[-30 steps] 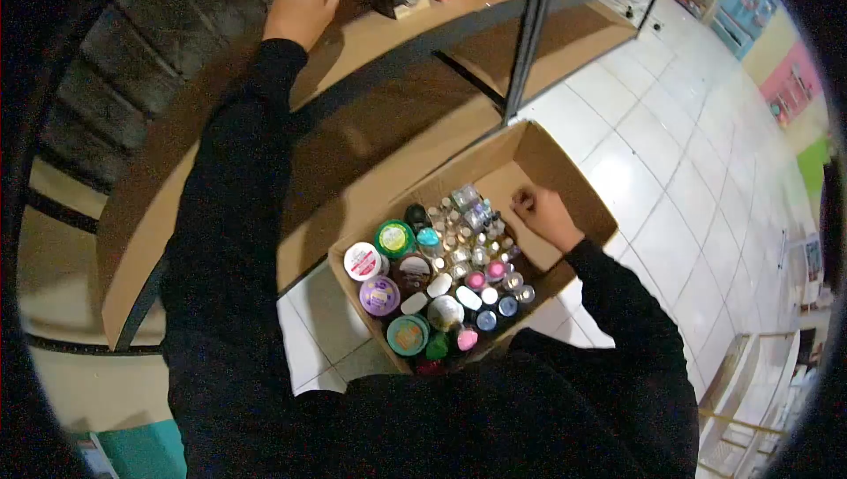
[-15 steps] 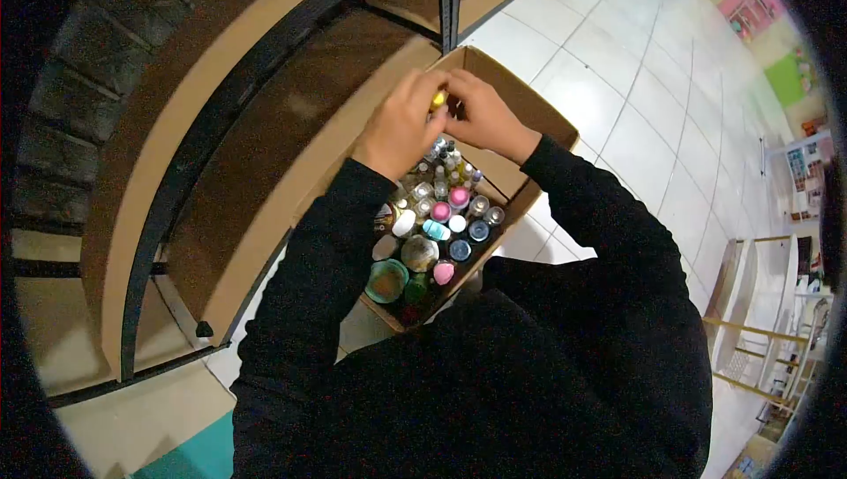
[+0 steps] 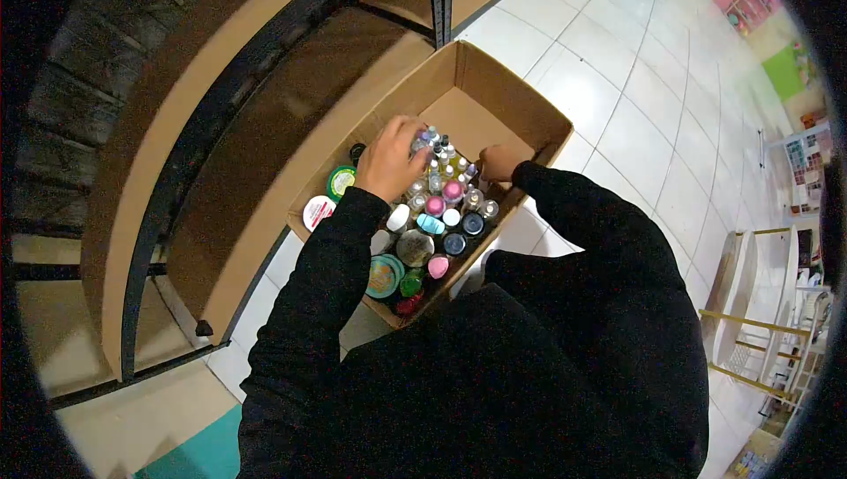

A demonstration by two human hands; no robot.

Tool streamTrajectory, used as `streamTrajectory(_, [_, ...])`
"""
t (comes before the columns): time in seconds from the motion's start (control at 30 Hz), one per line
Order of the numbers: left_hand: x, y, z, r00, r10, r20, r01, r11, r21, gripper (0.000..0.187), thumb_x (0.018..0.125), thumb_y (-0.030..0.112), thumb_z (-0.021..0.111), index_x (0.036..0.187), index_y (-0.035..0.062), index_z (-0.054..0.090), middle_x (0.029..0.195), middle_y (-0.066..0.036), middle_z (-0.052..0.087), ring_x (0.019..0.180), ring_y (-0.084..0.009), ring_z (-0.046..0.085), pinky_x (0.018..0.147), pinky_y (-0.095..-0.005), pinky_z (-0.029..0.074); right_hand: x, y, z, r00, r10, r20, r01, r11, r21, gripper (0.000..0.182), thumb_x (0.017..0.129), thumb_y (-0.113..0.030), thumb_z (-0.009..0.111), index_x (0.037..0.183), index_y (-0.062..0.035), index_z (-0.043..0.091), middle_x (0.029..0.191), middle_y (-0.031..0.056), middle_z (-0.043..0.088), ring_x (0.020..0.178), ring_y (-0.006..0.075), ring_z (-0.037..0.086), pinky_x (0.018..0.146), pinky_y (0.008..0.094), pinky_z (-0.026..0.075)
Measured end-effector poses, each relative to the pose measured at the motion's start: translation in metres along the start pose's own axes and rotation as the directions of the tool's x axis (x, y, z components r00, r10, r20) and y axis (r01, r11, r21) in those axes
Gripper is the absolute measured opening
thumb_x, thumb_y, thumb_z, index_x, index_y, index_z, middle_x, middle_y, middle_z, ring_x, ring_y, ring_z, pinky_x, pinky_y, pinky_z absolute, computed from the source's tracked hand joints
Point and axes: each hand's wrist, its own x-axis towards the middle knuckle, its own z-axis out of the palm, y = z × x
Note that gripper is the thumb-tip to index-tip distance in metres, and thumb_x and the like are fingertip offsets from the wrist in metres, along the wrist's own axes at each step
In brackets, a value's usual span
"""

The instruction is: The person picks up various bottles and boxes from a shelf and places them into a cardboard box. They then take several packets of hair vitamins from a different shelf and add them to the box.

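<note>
An open cardboard box (image 3: pixel 507 91) holds many small bottles and jars, standing close together. At the left of the cluster is my left hand (image 3: pixel 388 161), its fingers and thumb curled round a small clear bottle (image 3: pixel 421 140). My right hand (image 3: pixel 501 163) reaches down inside the box's right wall, closed, next to a bottle with a purple cap (image 3: pixel 472 171); its fingertips are hidden. Between the hands stand slim bottles with white and black caps (image 3: pixel 445 151). Nearer my body are pink-capped jars (image 3: pixel 453 190), dark-lidded jars (image 3: pixel 454 243) and a teal tub (image 3: pixel 385 276).
A green-lidded tub (image 3: pixel 341 183) and a white-lidded tub (image 3: pixel 318 213) lie along the box's left side. Black-framed shelving (image 3: pixel 265 126) runs close on the left. White floor tiles (image 3: pixel 591 82) extend to the right, with a white and gold rack (image 3: pixel 759 320) farther off.
My hands have separated and lowered into the box. Before, they were together above it with a small yellow item between them; that item is no longer distinguishable. The tubs at left have come into view.
</note>
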Motion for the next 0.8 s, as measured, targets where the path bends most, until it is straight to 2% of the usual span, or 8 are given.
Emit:
streamTrajectory(0.07, [-0.003, 0.001, -0.003, 0.999, -0.035, 0.012, 0.035, 0.999, -0.006, 0.034, 0.081, 0.019, 0.065, 0.11, 0.0052, 0.056, 0.113, -0.015, 0.053, 0.103, -0.0352, 0.055, 0.086, -0.0413, 0.046, 0.004, 0.003, 0.015, 0.997, 0.0, 0.072, -0.005, 0.998, 0.062, 0.022, 0.069, -0.018, 0.065, 0.081, 0.0005, 0.068, 0.08, 0.0223, 0.066, 0.079, 0.0358, 0.066, 0.071, 0.0429, 0.054])
streamTrajectory(0.27, [-0.013, -0.005, -0.004, 0.995, -0.09, 0.047, 0.09, 0.996, 0.006, 0.036, 0.08, 0.018, 0.065, 0.112, 0.0056, 0.055, 0.115, -0.015, 0.053, 0.103, -0.0357, 0.055, 0.085, -0.0419, 0.047, 0.027, 0.014, 0.052, 0.994, 0.079, -0.074, -0.074, 0.995, 0.063, 0.028, 0.069, -0.019, 0.064, 0.083, 0.0042, 0.068, 0.084, 0.0245, 0.066, 0.079, 0.0373, 0.066, 0.072, 0.0433, 0.054])
streamTrajectory(0.47, [-0.014, -0.003, -0.001, 0.991, -0.115, 0.075, 0.114, 0.993, 0.011, 0.035, 0.08, 0.017, 0.064, 0.112, 0.0063, 0.054, 0.116, -0.014, 0.052, 0.103, -0.0358, 0.055, 0.085, -0.042, 0.047, 0.037, 0.016, 0.067, 0.993, 0.115, -0.004, -0.114, 0.986, 0.123, 0.033, 0.058, -0.025, 0.071, 0.077, 0.0023, 0.068, 0.08, 0.0239, 0.065, 0.074, 0.0369, 0.065, 0.069, 0.0438, 0.052])
streamTrajectory(0.57, [-0.014, 0.0, -0.003, 0.996, -0.067, 0.049, 0.066, 0.997, 0.025, 0.035, 0.08, 0.016, 0.064, 0.112, 0.0067, 0.054, 0.116, -0.014, 0.052, 0.103, -0.0356, 0.055, 0.085, -0.0418, 0.047, 0.037, 0.021, 0.06, 0.998, 0.053, 0.045, -0.059, 0.988, 0.14, 0.034, 0.059, -0.027, 0.071, 0.077, 0.0016, 0.068, 0.079, 0.023, 0.066, 0.074, 0.0354, 0.065, 0.069, 0.0438, 0.052])
streamTrajectory(0.6, [-0.014, -0.006, 0.0, 0.996, -0.067, 0.061, 0.065, 0.997, 0.04, 0.036, 0.08, 0.017, 0.064, 0.113, 0.0069, 0.053, 0.116, -0.013, 0.052, 0.102, -0.0355, 0.055, 0.085, -0.042, 0.047, 0.041, 0.026, 0.058, 0.997, 0.014, 0.08, -0.018, 0.998, 0.052, 0.038, 0.058, -0.031, 0.072, 0.079, 0.0003, 0.069, 0.078, 0.022, 0.066, 0.073, 0.0341, 0.066, 0.067, 0.043, 0.052])
streamTrajectory(0.7, [-0.01, -0.01, -0.01, 1.0, -0.008, 0.003, 0.008, 0.996, 0.094, 0.038, 0.077, 0.016, 0.064, 0.112, 0.0064, 0.054, 0.111, -0.014, 0.053, 0.095, -0.0364, 0.058, 0.082, -0.0435, 0.048, 0.04, 0.014, 0.003, 0.97, -0.047, 0.239, 0.03, 0.997, 0.074, 0.036, 0.061, -0.032, 0.073, 0.073, 0.0022, 0.069, 0.077, 0.0213, 0.067, 0.076, 0.0341, 0.065, 0.072, 0.0413, 0.052])
streamTrajectory(0.73, [-0.006, -0.011, -0.016, 0.994, -0.103, 0.047, 0.097, 0.988, 0.116, 0.037, 0.077, 0.017, 0.063, 0.112, 0.006, 0.054, 0.114, -0.014, 0.052, 0.102, -0.0342, 0.055, 0.086, -0.0447, 0.047, 0.044, 0.015, -0.014, 0.974, -0.046, 0.222, 0.023, 0.994, 0.104, 0.044, 0.062, -0.037, 0.074, 0.081, 0.0019, 0.069, 0.085, 0.02, 0.067, 0.083, 0.033, 0.065, 0.077, 0.0403, 0.051])
streamTrajectory(0.8, [0.008, -0.024, -0.029, 0.999, -0.028, -0.043, 0.037, 0.977, 0.212, 0.036, 0.078, 0.018, 0.062, 0.111, 0.0055, 0.054, 0.116, -0.014, 0.051, 0.108, -0.0326, 0.052, 0.088, -0.0448, 0.045, 0.052, 0.009, -0.059, 0.982, -0.152, -0.11, 0.169, 0.97, 0.175, 0.049, 0.066, -0.039, 0.075, 0.095, 0.0003, 0.067, 0.091, 0.0195, 0.067, 0.086, 0.033, 0.064, 0.079, 0.0399, 0.05])
